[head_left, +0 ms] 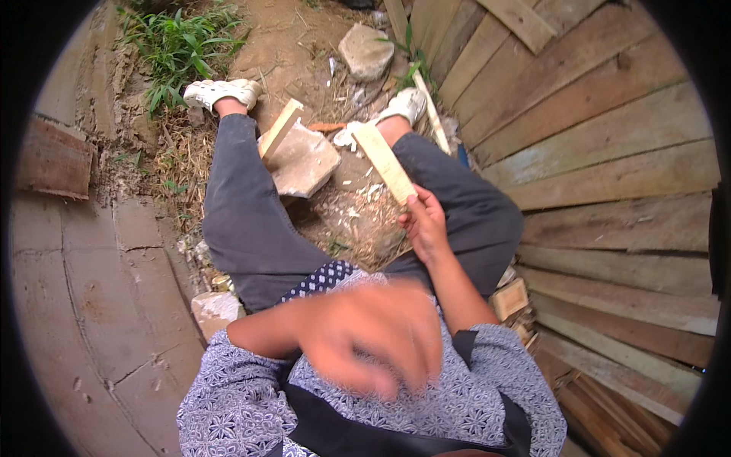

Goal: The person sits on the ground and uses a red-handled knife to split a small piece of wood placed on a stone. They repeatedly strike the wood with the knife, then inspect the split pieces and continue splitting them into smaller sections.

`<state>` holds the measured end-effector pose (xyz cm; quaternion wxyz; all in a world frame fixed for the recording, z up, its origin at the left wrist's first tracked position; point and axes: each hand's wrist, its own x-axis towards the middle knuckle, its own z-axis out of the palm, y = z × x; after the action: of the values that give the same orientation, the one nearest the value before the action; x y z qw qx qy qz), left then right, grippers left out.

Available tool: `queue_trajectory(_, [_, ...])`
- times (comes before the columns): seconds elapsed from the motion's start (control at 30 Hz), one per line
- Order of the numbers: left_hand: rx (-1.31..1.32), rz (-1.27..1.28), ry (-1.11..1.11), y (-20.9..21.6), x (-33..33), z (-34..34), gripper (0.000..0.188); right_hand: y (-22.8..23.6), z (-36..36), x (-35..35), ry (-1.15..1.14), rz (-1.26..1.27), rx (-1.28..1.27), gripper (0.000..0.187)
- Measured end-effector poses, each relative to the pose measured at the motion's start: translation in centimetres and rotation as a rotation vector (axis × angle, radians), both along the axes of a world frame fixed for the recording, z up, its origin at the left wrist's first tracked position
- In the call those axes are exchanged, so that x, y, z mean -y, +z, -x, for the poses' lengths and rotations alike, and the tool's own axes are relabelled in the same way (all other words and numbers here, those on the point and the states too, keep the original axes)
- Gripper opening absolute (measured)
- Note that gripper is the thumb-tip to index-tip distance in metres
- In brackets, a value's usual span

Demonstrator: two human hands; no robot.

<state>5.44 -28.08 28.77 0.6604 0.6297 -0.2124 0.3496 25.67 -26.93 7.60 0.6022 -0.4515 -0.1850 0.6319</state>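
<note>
Head view: the right hand [428,227] pinches a pale wooden strip [382,161], which extends forward and left from it; the left hand [373,324], behind the right, is blurred, its grip impossible to tell.

the flat pale wood strip [384,164] is in the bare right hand [426,225]. left of it, a rough pale stone slab [308,164] lies between the dark cloth pant legs [242,202]. a brown wood plank wall [601,167] is right; green leafy grass [183,46] is ahead, left.
</note>
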Motion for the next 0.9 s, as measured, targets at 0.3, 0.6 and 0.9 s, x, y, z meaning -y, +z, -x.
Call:
queue_trajectory(0.3, [0.397, -0.069, -0.315, 1.9, 3.7, -3.6, 0.032, -1.3, 0.0, -0.4, -0.006, 0.069, 0.084, 0.036])
queue_trajectory(0.6, [0.303, -0.565, 0.192, 3.4, 1.4, -3.4, 0.009, -1.6, 0.3, -0.6, 0.050, 0.107, 0.084, 0.037])
queue_trajectory(0.9, [0.308, -0.258, 0.056, 2.2, 1.7, -4.4, 0.016, -3.1, -0.2, -1.0, 0.051, 0.047, 0.158, 0.037])
